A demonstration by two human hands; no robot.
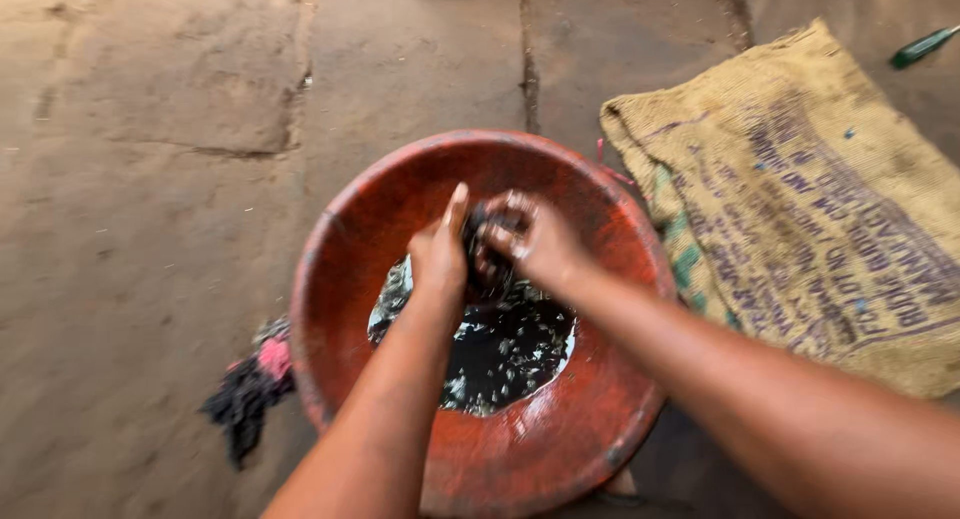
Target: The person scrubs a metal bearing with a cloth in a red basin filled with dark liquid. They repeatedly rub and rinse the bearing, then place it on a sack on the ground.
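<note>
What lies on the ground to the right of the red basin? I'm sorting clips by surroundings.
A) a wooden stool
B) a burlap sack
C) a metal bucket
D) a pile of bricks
B: a tan burlap sack lies flat beside the red basin, on its right.

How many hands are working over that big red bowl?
2. The left hand and the right hand meet above the round red bowl, pressing a dark wet clump between them. No others show.
</note>
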